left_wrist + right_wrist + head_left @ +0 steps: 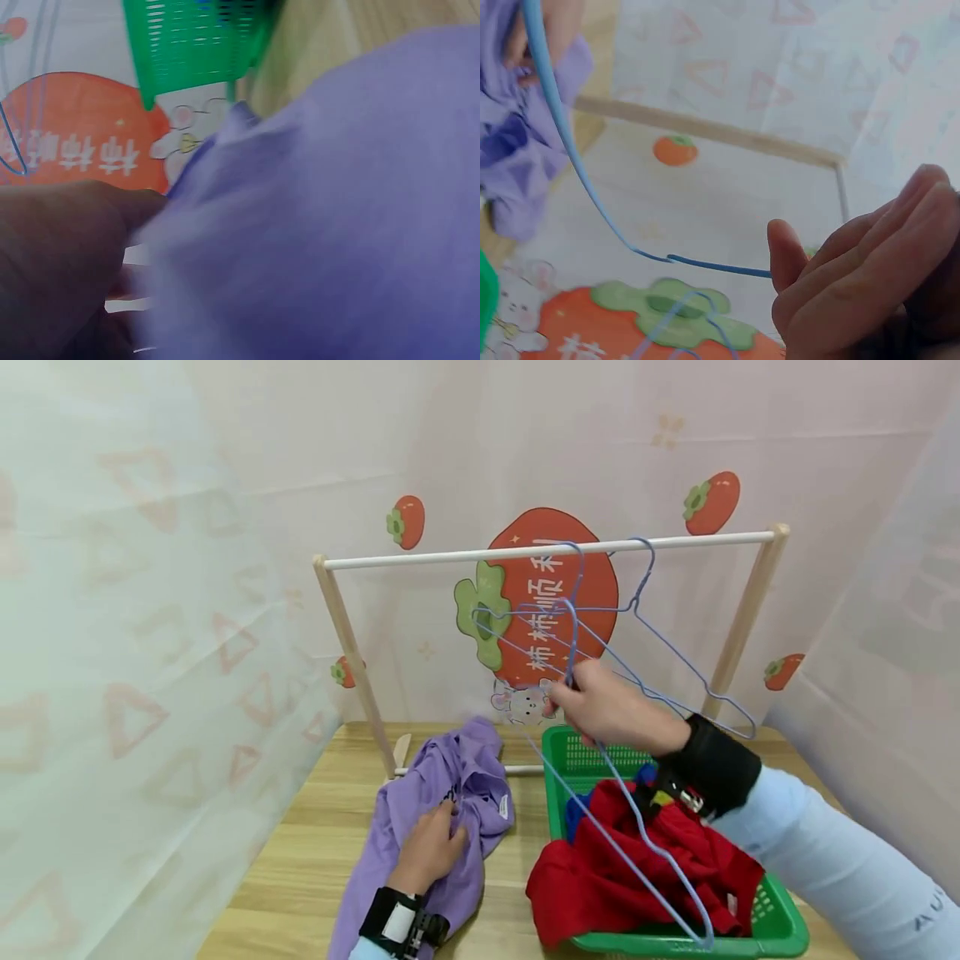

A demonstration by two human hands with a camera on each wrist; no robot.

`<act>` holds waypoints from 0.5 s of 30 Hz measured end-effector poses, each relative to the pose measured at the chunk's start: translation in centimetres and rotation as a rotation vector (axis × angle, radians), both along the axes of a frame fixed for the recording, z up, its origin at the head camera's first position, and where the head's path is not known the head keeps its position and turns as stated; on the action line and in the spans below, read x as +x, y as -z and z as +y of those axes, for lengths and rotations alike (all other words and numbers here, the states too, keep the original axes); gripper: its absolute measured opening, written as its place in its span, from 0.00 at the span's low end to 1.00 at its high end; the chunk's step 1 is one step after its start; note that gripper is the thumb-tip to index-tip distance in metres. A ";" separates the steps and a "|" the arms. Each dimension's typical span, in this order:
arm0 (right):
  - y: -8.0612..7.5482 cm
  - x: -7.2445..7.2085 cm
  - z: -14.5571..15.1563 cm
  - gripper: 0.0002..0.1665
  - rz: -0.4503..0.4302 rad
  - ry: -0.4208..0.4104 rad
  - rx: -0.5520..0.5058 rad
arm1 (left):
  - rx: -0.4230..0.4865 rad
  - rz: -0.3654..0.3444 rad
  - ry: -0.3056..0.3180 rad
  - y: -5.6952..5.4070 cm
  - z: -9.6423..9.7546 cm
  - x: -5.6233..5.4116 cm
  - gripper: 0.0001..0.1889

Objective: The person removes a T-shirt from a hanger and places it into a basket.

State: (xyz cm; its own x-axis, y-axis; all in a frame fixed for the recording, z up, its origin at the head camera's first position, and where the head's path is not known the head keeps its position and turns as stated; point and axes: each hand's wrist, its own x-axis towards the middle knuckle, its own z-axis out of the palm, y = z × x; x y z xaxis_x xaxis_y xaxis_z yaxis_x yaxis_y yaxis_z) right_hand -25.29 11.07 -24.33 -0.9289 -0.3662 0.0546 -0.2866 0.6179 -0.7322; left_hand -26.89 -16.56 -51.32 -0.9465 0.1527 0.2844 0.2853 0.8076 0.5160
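Observation:
My right hand (611,706) grips a blue wire clothes hanger (575,631) just below its hook, in front of the rack. The hanger's triangular body slants down across the green basket. In the right wrist view the hanger's wire (727,268) runs to my thumb and fingers. A crumpled purple garment (468,777), with a white label and dark lettering, lies on the table to the left. My left hand (431,852) is on it with bent fingers. The left wrist view shows the thumb against a raised fold of the purple cloth (360,187), other fingers partly behind it.
A white rail (435,557) on wooden posts stands across the back, with two more blue hangers (693,668) hooked on it. Right of the purple garment, a green basket (555,793) holds red clothing (577,885) and some blue cloth. A printed curtain is behind.

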 end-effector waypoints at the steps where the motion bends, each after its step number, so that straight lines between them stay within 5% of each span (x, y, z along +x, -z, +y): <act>1: -0.7 -0.6 -0.3 0.21 0.024 0.006 -0.012 | -0.011 0.025 -0.009 0.1 -0.4 0.0 0.17; 5: -3.4 -3.4 -1.7 0.22 0.097 0.048 -0.031 | -0.030 0.088 -0.022 0.0 -1.6 0.2 0.14; 8: -4.5 -5.6 -2.9 0.22 0.122 0.080 -0.053 | -0.023 0.069 -0.012 -1.4 -1.9 1.1 0.14; 10: -4.7 -7.2 -3.7 0.23 0.133 0.099 -0.072 | -0.026 0.051 -0.006 -2.1 -1.9 1.8 0.14; 15: -4.2 -10.2 -5.3 0.24 0.101 0.127 -0.141 | -0.062 0.058 0.013 -1.1 -2.5 1.9 0.16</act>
